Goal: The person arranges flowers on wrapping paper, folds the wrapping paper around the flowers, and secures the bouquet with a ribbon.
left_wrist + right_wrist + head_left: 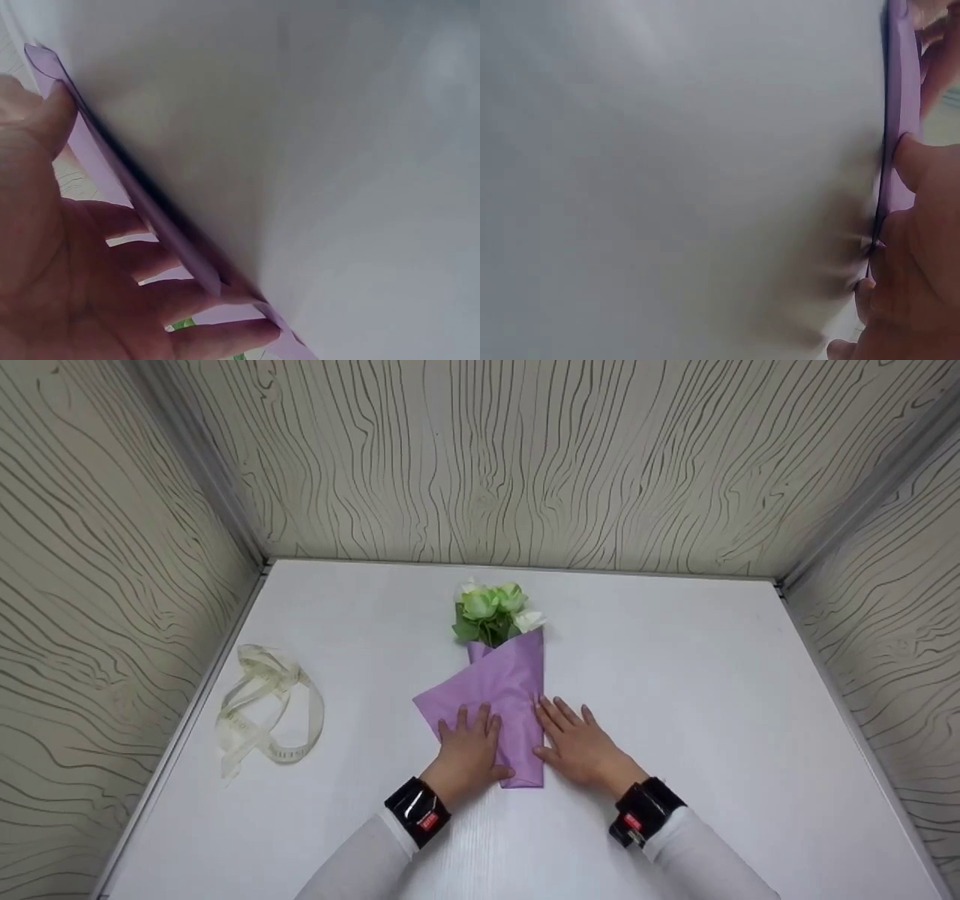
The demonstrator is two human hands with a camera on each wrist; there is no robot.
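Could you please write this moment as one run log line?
left hand: resting on purple paper | right hand: touching its right edge | flowers: showing beyond its far end | ribbon: loose on table, left side

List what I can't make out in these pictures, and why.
- Head view: any stems below the flowers, covered by the purple paper.
- Head view: the wording on the ribbon, too small and blurred to read.
- Head view: the upper ends of the sleeves, cut off by the bottom edge.
- Left wrist view: the blooms; only scraps of green show around the left hand.
- Right wrist view: part of the right hand, cut off by the right edge.
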